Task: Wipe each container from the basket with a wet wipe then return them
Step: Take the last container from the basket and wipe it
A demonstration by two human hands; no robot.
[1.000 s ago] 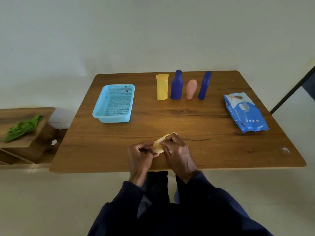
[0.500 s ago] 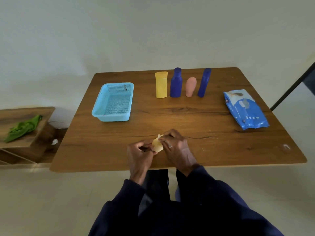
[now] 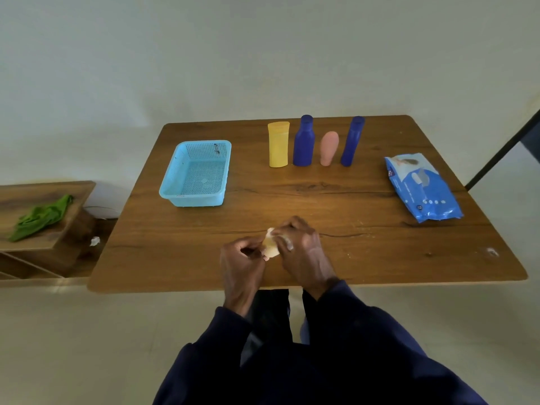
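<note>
Near the table's front edge, my left hand (image 3: 242, 258) pinches a small pale yellow container (image 3: 270, 249). My right hand (image 3: 304, 249) curls over its right side with a white wet wipe (image 3: 287, 243) under the fingers; most of the wipe is hidden. The light blue basket (image 3: 172, 176) stands at the back left with nothing in it. A yellow tube (image 3: 278, 144), a dark blue bottle (image 3: 304, 141), a pink container (image 3: 329, 147) and a slim dark blue bottle (image 3: 352, 141) stand upright in a row at the back middle.
A blue pack of wet wipes (image 3: 423, 187) lies at the table's right side. A low wooden shelf with a green cloth (image 3: 41, 217) stands left of the table (image 3: 350, 258). A wall rises just behind the table.
My right hand has shifted a little over the pale yellow container, rubbing it with the wipe. The container has turned slightly between my hands. Nothing else has moved.
</note>
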